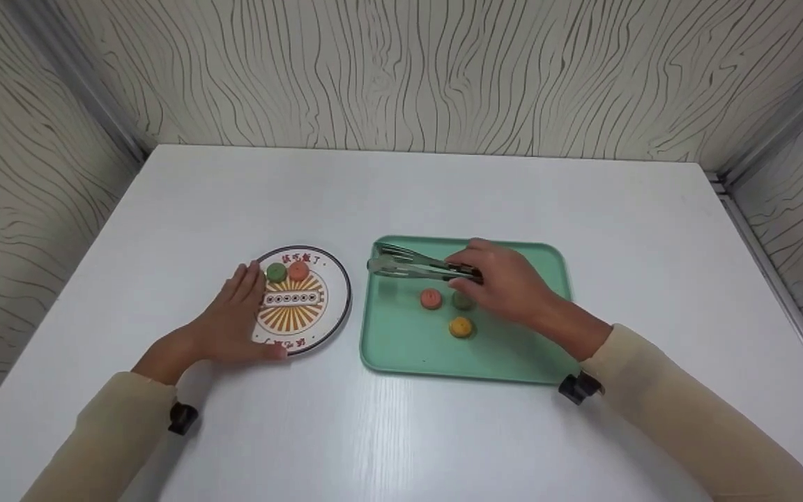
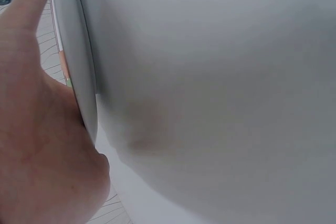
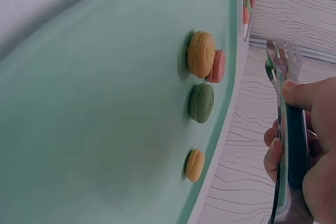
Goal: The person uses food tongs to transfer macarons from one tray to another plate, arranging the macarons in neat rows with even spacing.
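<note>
My right hand (image 1: 513, 286) grips metal serving tongs (image 1: 415, 267) above the green tray (image 1: 401, 348). The tongs' tips point left, over the tray's left edge, with a gap between the arms and no macaron in them. On the tray lie a pink macaron (image 1: 431, 299), a green macaron (image 1: 463, 300) and a yellow macaron (image 1: 461, 327); a second yellow macaron (image 3: 195, 165) shows only in the right wrist view. My left hand (image 1: 234, 321) rests with straight fingers along the left rim of the round plate (image 1: 337, 307), thumb at its near edge.
Another green macaron (image 1: 276, 272) and another pink macaron (image 1: 298, 270) sit side by side near the plate's far edge. Plate and tray stand close together on a white table (image 1: 387, 432). Patterned panels (image 1: 401, 77) enclose the back and sides.
</note>
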Motion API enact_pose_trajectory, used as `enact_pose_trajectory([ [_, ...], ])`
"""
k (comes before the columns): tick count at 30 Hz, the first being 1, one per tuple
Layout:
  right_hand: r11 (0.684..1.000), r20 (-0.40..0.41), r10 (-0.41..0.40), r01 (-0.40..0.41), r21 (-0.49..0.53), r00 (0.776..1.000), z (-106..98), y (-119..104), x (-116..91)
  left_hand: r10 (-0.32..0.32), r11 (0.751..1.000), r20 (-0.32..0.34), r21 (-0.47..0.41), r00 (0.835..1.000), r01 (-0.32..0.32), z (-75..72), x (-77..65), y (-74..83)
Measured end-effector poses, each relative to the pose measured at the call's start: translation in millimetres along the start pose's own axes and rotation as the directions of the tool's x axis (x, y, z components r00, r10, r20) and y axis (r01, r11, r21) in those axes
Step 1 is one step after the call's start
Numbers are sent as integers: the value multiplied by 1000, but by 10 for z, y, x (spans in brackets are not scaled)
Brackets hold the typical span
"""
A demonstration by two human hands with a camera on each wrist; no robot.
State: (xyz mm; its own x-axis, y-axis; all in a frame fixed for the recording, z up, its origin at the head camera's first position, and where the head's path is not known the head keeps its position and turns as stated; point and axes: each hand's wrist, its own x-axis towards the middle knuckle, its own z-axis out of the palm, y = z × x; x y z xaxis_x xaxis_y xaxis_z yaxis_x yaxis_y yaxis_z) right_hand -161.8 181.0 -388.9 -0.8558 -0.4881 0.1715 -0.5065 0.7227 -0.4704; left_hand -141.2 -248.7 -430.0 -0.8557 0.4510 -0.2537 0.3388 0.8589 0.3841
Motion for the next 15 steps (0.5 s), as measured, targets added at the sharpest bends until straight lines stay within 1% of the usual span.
enact_pose_trajectory([
  [4, 1000, 8, 10, -10, -4, 1000, 21, -49, 44, -6, 1000, 5, -6, 1000, 6, 3, -1, 2],
  [8, 1000, 13, -1, 1, -5, 1000, 48, -88, 87, -15, 1000, 15, 1, 1000, 15, 7, 7, -4],
  [15, 1000, 8, -20, 20, -1, 1000, 78, -167, 203, -3, 1000, 0, 1, 1000, 3, 6, 16, -19],
])
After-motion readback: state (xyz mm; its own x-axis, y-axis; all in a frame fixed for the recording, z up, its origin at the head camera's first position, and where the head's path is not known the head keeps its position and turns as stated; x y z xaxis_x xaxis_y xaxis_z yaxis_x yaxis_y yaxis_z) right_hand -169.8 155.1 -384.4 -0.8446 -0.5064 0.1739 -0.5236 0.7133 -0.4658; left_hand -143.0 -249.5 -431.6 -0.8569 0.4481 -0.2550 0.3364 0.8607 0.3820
